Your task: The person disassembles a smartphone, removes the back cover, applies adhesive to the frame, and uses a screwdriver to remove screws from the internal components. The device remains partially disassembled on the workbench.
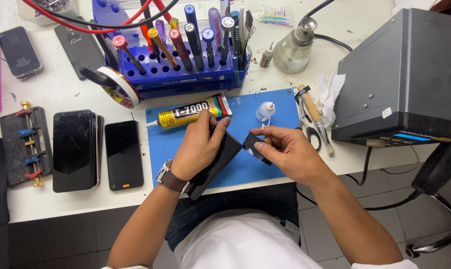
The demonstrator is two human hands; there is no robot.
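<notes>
My left hand (pixel 198 147), with a brown-strapped watch on the wrist, grips a black smartphone (pixel 219 164) held tilted above the blue work mat (pixel 280 107). My right hand (pixel 285 152) pinches a small black flat piece (pixel 251 145) just beside the phone's upper end. A yellow glue tube (pixel 188 113) lies on the mat right behind my left hand. A small white dropper bottle (pixel 265 110) stands on the mat behind my right hand.
A blue rack of screwdrivers (pixel 185 65) and a tape roll (pixel 119 85) stand behind the mat. Several dark phones (pixel 123 154) and a clamp jig (pixel 26 144) lie at left. Scissors and a brush (pixel 312 119), a glass dispenser (pixel 295 47) and a dark machine (pixel 405 74) sit at right.
</notes>
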